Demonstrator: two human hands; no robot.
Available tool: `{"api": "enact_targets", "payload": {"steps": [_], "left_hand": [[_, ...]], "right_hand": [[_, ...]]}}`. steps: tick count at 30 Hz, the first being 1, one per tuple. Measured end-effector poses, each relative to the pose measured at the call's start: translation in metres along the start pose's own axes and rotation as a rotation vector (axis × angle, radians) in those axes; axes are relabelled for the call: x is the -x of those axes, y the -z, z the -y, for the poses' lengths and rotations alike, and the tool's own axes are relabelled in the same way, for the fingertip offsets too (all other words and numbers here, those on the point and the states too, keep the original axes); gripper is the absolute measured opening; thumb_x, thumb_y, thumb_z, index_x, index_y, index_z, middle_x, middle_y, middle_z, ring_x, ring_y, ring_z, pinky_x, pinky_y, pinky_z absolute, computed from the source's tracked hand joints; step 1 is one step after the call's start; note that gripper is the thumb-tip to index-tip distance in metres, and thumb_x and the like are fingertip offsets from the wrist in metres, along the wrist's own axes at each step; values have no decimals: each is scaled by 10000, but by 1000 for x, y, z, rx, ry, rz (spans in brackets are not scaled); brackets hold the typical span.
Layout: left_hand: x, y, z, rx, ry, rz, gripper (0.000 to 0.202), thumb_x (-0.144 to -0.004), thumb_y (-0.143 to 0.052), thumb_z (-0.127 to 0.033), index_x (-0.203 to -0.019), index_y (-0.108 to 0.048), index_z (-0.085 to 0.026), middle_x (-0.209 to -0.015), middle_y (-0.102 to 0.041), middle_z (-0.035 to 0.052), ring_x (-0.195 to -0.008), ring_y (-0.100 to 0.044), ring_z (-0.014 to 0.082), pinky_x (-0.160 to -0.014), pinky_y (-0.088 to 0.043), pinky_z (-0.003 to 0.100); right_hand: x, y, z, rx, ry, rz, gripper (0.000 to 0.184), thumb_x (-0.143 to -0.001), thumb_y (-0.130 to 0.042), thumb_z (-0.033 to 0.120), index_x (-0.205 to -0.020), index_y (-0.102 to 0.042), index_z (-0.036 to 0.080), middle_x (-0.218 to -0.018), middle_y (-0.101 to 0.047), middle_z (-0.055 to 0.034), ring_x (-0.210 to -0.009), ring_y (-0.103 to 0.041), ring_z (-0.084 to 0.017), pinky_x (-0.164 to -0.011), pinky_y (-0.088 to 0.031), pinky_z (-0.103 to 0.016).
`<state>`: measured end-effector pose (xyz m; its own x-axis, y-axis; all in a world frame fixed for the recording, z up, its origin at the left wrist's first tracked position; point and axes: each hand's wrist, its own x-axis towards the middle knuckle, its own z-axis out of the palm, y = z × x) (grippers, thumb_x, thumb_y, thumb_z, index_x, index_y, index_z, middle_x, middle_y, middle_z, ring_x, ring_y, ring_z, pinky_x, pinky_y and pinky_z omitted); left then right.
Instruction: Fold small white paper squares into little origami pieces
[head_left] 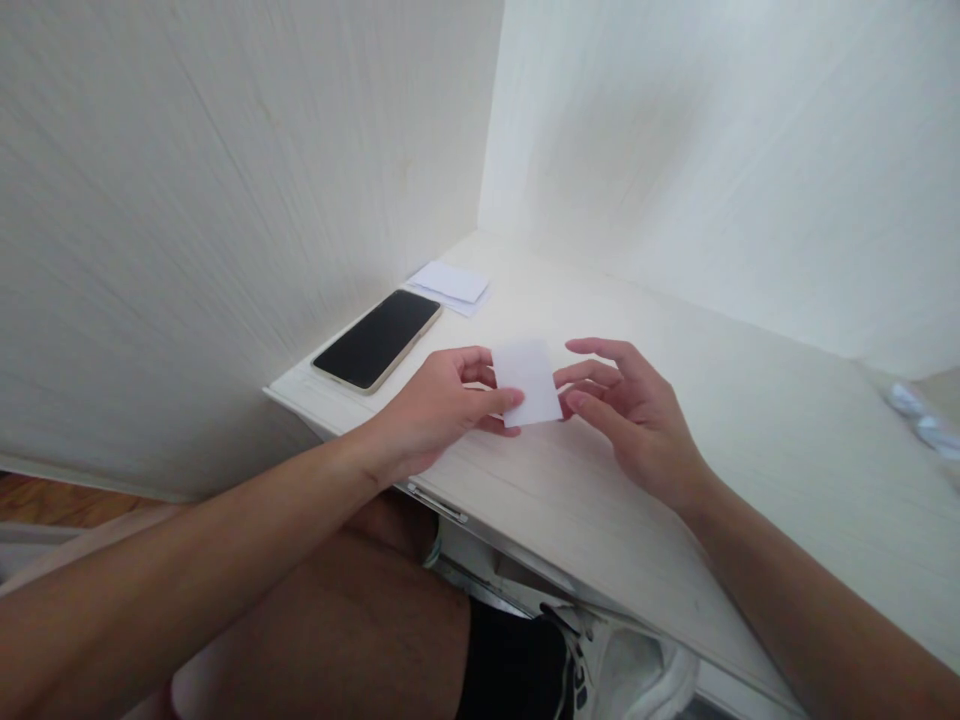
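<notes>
While in left grip [433,410], paper [529,382] edge.

The left hand [439,410] pinches thumb against curled fingers [474,356], while the right hand [637,425] faces it, its fingers loosely spread and slightly bent.

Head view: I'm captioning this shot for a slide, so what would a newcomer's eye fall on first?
First the small white paper slip at centre, pinched by the left hand, with fingertips of the right hand at its other edge, just above the white desk. Next the dark-screened phone lying screen up by the left wall, with folded white papers behind it in the corner.
</notes>
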<state>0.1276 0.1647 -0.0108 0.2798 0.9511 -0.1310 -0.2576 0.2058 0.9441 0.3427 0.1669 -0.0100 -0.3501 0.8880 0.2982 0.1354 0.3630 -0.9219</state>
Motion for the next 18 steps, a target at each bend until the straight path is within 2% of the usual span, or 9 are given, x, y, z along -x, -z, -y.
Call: {"api": "enact_targets", "payload": {"steps": [3,6,11,14,18], "left_hand": [[1,-1,-2,91,48,33,204,-760,-812,-114,-943,-724,-128,-956,-762,94,-820,-727,175,-710,-641,311],[3,0,-3,43,76,53,207,-730,-842,-119,-906,-734,-131,-954,-760,92,-797,-722,166,-706,-636,302],[3,5,-1,-24,72,75,223,-706,-852,-84,-897,-752,-140,-916,-775,77,-767,-724,156,-664,-610,266],[2,7,-1,39,75,65,247,-695,-877,-79,-907,-762,-134,-826,-778,57,-701,-721,132,-632,-584,231],[0,8,-3,116,126,45,293,-644,-925,-85,-881,-755,-115,-815,-784,63,-702,-730,136,-656,-594,245]], "right_hand": [[1,1,0,233,122,34,306,-931,-614,149,-1214,-655,257,-1143,-699,-55,-878,-708,-162,-723,-613,-330],[2,1,0,425,246,63,279,-918,-624,107,-1119,-746,256,-1252,-661,-89,-993,-705,-193,-776,-628,-358],[4,2,-1,439,275,84,224,-926,-662,125,-993,-812,279,-1352,-618,-85,-1032,-708,-204,-894,-629,-439],[5,2,-1,414,264,91,190,-931,-691,153,-978,-822,283,-1350,-639,-82,-1024,-714,-195,-880,-634,-421],[3,2,0,364,230,93,140,-929,-720,184,-948,-827,272,-1339,-660,-85,-971,-737,-188,-856,-641,-414]]}}
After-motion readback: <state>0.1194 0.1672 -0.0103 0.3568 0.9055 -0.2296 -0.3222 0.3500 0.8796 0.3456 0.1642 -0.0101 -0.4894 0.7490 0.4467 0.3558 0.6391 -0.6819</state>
